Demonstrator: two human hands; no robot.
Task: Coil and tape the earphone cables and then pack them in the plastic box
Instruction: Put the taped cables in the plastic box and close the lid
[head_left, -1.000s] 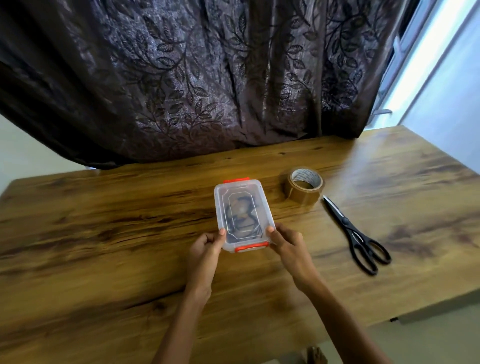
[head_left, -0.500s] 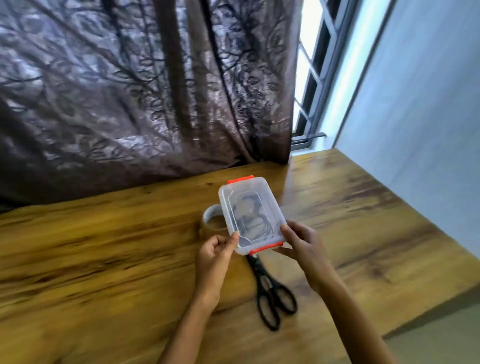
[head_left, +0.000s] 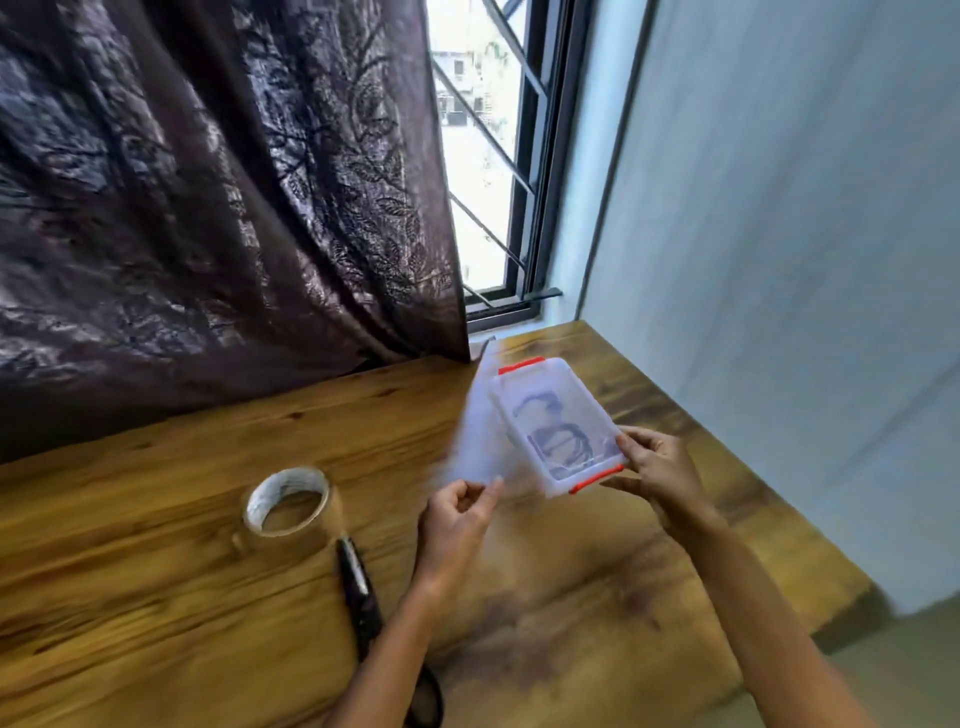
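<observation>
Holding the plastic box (head_left: 551, 397), right hand (head_left: 658, 472) fingers clamp it; left hand (head_left: 457, 525) fingers pinch the lid (head_left: 475, 431).

We find the earphone cables (head_left: 563, 441) in the plastic box (head_left: 558, 410), over the bench (head_left: 156, 571). The right grip (head_left: 662, 470) holds the box's near right corner; the left grip (head_left: 454, 525) is just left of its near end. The tape roll (head_left: 258, 501) lies well left of the box, the scissors (head_left: 356, 577) near-left, the curtain (head_left: 208, 182) behind-left, the window (head_left: 483, 156) behind.

head cam | faces forward-down | close above table (head_left: 156, 597) corner
</observation>
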